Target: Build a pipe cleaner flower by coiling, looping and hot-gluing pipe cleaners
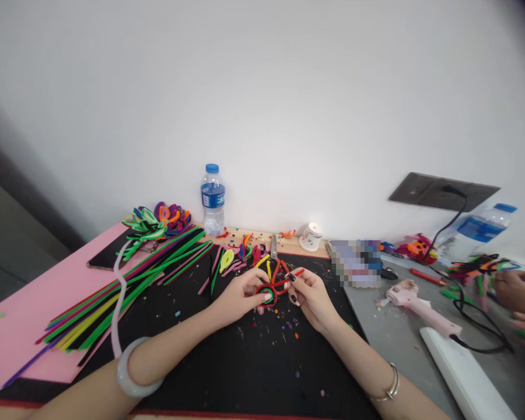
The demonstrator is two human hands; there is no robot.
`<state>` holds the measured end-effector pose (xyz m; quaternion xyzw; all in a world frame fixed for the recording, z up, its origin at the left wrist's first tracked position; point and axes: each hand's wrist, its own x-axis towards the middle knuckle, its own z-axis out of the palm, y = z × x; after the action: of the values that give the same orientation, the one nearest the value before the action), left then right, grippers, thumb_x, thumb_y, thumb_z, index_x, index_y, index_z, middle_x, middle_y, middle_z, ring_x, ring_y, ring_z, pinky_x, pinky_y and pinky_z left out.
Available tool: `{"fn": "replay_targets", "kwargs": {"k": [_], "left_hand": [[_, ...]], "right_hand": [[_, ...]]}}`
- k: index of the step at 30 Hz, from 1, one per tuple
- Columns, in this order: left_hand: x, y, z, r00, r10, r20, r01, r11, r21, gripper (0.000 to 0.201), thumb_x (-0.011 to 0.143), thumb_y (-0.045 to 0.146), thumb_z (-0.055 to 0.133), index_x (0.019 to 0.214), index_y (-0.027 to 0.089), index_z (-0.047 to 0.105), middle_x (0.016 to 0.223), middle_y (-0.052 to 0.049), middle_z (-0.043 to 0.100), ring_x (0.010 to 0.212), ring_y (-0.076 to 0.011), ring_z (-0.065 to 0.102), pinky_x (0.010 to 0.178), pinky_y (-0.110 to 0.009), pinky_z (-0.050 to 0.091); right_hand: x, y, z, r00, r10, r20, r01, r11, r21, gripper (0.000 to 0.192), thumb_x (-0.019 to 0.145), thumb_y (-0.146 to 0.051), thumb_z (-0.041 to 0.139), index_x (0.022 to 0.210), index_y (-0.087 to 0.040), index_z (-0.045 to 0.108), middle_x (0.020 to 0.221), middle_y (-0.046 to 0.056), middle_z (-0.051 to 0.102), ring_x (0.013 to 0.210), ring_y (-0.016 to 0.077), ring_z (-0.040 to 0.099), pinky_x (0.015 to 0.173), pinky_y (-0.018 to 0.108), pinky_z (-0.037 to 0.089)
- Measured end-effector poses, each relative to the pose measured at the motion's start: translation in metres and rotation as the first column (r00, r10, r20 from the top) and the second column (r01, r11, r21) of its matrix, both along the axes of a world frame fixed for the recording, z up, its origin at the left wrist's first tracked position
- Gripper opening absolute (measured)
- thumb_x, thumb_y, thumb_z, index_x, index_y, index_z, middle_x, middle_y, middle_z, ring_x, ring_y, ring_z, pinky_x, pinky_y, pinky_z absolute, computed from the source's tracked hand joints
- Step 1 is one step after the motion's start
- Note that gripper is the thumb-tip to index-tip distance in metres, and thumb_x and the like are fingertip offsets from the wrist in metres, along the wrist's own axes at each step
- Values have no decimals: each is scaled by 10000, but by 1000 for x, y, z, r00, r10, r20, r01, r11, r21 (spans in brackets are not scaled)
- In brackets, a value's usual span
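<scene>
My left hand [245, 294] pinches a round coil of pipe cleaner [261, 288], red on the outside with green inside. Fingers of my right hand [310, 296] are closed on the red pipe cleaner's free end [298, 272], just right of the coil. Behind my hands lie scissors [274, 248] with their blades pointing to the wall; orange-red handles show partly between my hands. Short bent pipe-cleaner pieces, including a yellow loop [226, 262], are spread beyond my left hand.
Long pipe cleaners [126, 291] lie on pink paper [9, 326] at left, near a water bottle [213, 204]. A paper cup [310, 237] stands by the wall. To the right are a corded pink glue gun [424, 309], a white box [464, 373] and another person's hands [518, 294].
</scene>
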<state>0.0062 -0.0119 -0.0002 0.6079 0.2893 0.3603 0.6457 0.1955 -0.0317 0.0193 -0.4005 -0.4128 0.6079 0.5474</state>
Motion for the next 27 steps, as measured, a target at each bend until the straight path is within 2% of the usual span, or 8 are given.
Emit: {"fn": "replay_targets", "kwargs": {"k": [9,12,15,19,21,23,25,27], "left_hand": [[1,-3,4,992,-115,-50,116,993,33,221,764,263,633,921,172,507,688,45,521,567,-89,531,556,-244,503],[1,-2,2,997,-70,-41,71,997,30,235,763,262,635,930,174,497,722,33,542,569,-92,550,551,-237,495],[0,0,-1,1000,-6,-3,7,1000,19,230,782,260,614,946,183,472,747,24,569,534,-91,580,534,-224,472],[-1,2,1,996,72,42,-72,997,-3,229,791,259,604,956,195,459,727,34,560,506,-102,602,504,-217,461],[0,2,2,991,123,46,-123,992,-5,234,783,257,613,952,194,464,708,42,552,488,-92,592,494,-207,456],[0,2,4,986,162,48,-162,987,-1,240,775,252,622,950,192,469,698,48,549,472,-80,578,485,-198,447],[0,2,4,983,179,49,-180,984,-1,247,771,247,626,954,191,470,710,47,556,465,-73,571,482,-196,443],[0,2,4,982,182,52,-182,983,-1,247,769,243,627,952,191,469,727,43,566,461,-68,567,481,-195,443]], "right_hand": [[2,1,1,999,16,45,-17,1000,19,191,744,-312,671,703,-154,571,609,-12,584,459,61,412,430,179,324],[7,4,1,988,23,155,-30,999,44,220,769,-336,639,686,-146,568,613,-3,584,457,58,403,420,176,315],[16,9,7,943,1,333,-33,995,90,258,783,-379,601,698,-136,574,632,16,603,451,62,408,411,178,322],[40,13,27,844,-135,519,38,981,192,276,756,-396,593,846,-136,583,739,54,645,480,89,467,442,208,385],[57,14,37,750,-232,619,81,962,262,283,751,-381,577,895,-138,588,755,63,649,519,115,509,483,231,422],[81,13,44,571,-352,742,137,931,337,267,746,-352,548,905,-145,603,758,67,653,598,156,565,544,260,456],[110,11,46,306,-460,833,215,886,410,252,721,-283,506,910,-159,617,869,83,665,725,198,613,652,303,478],[145,7,43,-1,-489,872,276,838,471,327,672,-229,496,970,-156,611,948,104,659,803,243,619,708,348,468]]}}
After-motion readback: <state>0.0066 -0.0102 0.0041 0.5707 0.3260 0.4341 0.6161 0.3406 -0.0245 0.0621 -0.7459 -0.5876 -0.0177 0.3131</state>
